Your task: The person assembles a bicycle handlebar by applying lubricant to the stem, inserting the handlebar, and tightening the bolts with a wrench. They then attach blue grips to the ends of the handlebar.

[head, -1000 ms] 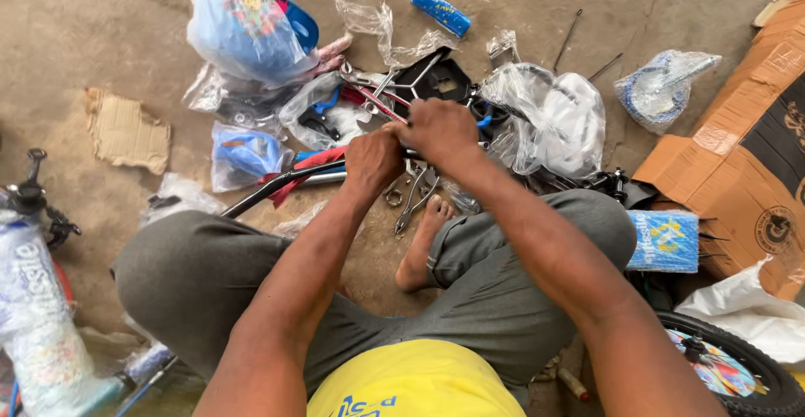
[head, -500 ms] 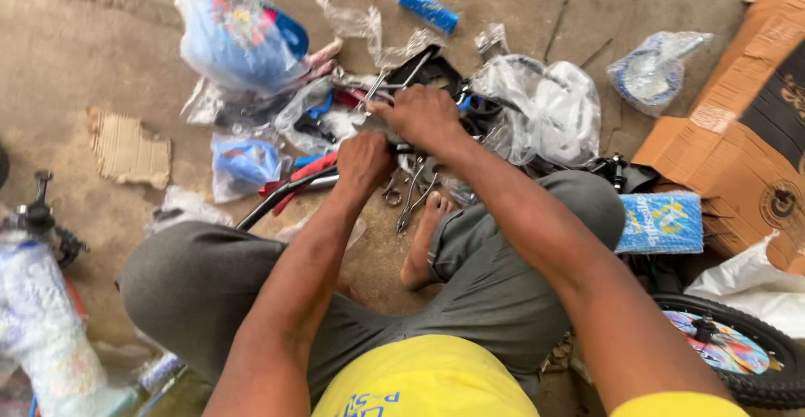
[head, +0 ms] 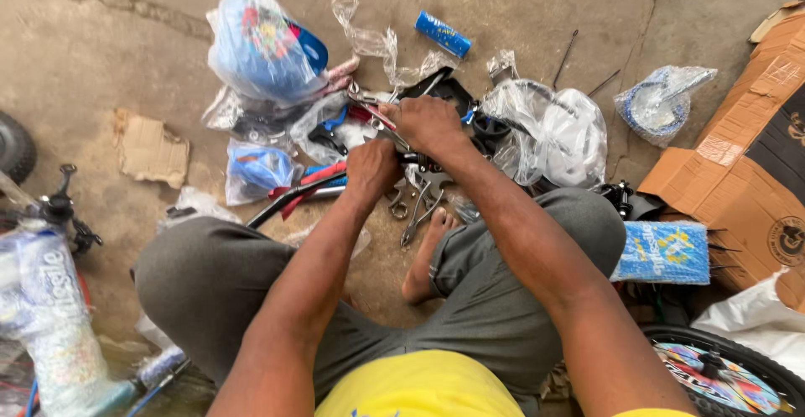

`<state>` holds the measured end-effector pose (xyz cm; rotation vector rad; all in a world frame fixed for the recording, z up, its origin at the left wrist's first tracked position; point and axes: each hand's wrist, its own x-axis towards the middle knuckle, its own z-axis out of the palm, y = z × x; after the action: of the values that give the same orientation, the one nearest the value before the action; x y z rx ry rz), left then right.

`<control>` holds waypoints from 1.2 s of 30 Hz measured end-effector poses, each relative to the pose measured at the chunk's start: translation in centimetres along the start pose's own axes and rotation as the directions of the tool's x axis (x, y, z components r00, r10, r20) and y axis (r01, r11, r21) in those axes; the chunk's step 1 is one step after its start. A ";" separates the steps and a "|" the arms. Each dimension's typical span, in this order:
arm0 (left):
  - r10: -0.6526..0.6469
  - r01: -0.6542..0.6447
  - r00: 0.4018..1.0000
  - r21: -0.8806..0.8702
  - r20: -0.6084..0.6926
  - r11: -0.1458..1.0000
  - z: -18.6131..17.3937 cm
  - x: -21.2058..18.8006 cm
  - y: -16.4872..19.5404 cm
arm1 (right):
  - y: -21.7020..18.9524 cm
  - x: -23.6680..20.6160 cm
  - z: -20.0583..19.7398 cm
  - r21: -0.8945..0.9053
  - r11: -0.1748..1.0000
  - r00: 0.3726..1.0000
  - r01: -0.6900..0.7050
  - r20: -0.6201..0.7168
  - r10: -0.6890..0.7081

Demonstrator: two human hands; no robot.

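Concrete floor: both hands' fingers grip bicycle part.

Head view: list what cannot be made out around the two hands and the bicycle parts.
- What the left hand grips: its own knuckles cover it.
- What the right hand presses on: the hand hides it.
- Whether the pliers touch the foot: too small to tell.
- Contents of the clear plastic bags: glare and creases blur them.
- The wheel: cut off by the bottom edge.
- The cardboard box: cut off by the right edge.
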<state>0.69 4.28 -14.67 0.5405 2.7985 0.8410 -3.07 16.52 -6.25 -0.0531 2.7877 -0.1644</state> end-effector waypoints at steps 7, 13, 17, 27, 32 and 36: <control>0.052 -0.051 0.998 0.045 -0.019 0.998 1.1 0.5 -0.2 | 3.8 1.3 -0.1 0.186 0.974 0.972 0.127 0.174 -0.159; 0.071 -0.071 0.997 0.030 -0.031 0.997 1.2 0.9 0.1 | 4.7 1.1 0.6 0.144 0.983 0.964 0.117 0.222 -0.147; 0.116 -0.114 0.992 0.032 -0.041 0.993 0.3 1.0 -0.5 | 4.6 0.4 0.8 0.292 0.938 0.966 0.188 0.119 -0.231; 0.071 -0.071 0.997 -0.003 -0.007 0.997 -0.3 -0.3 -2.0 | 1.8 -1.7 1.9 -0.003 0.945 0.944 0.328 0.021 -0.328; 0.089 -0.091 0.995 0.054 0.036 0.994 -0.6 -0.5 -1.9 | 4.2 0.4 2.0 0.276 0.921 0.928 0.274 0.174 -0.328; 0.053 -0.059 0.995 0.076 0.080 0.995 -0.8 -0.2 -1.3 | 4.6 0.7 1.2 0.429 0.892 0.936 0.140 0.238 -0.261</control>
<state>0.24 2.80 -14.71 0.6525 2.7667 0.7067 -3.35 20.95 -8.18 -0.2461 2.3955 -0.7265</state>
